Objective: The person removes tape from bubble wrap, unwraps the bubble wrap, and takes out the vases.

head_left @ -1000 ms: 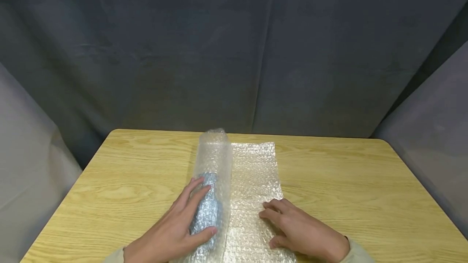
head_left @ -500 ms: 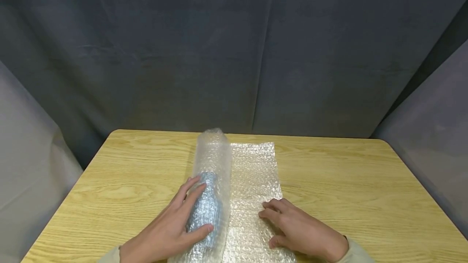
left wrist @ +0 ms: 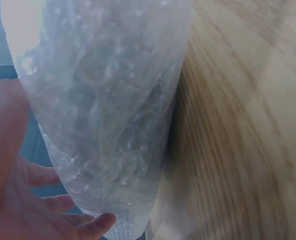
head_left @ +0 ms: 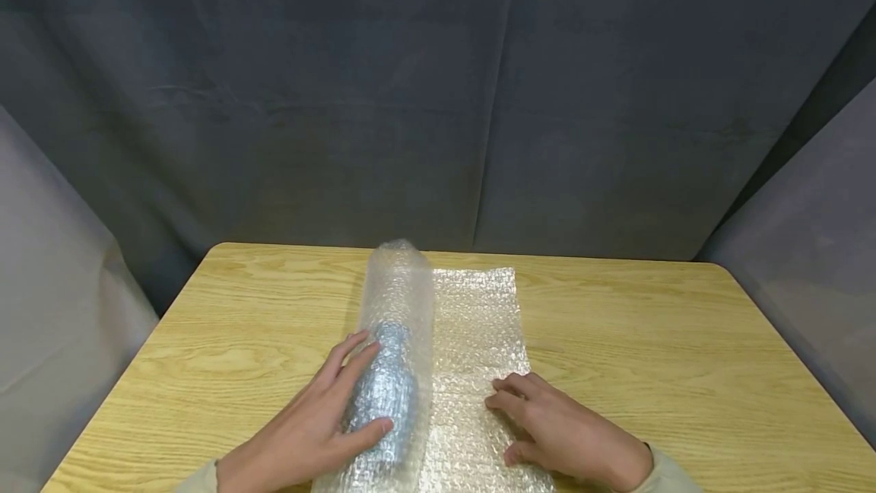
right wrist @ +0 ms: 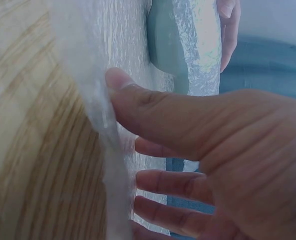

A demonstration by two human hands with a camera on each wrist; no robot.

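A sheet of bubble wrap (head_left: 472,326) lies on the table, its left part folded into a loose roll (head_left: 397,284). Through the layers shows a blue bottle (head_left: 391,394), lying with its narrow neck away from me; the right wrist view catches the bottle's pale green-blue shoulder (right wrist: 163,42). My left hand (head_left: 308,428) rests along the roll's left side, fingers spread, and holds nothing. In the left wrist view the wrap (left wrist: 108,105) covers most of the picture. Fingertips and thumb of my right hand (head_left: 564,428) touch the flat sheet near its right edge, fingers loosely bent.
The wooden table (head_left: 657,333) has rounded far corners. Behind it hangs a dark curtain (head_left: 342,97), with pale cloth (head_left: 55,310) at the left and grey cloth (head_left: 807,249) at the right.
My left hand has shifted slightly left and towards me along the roll, and more of the bottle shows. The right hand has stayed in place.
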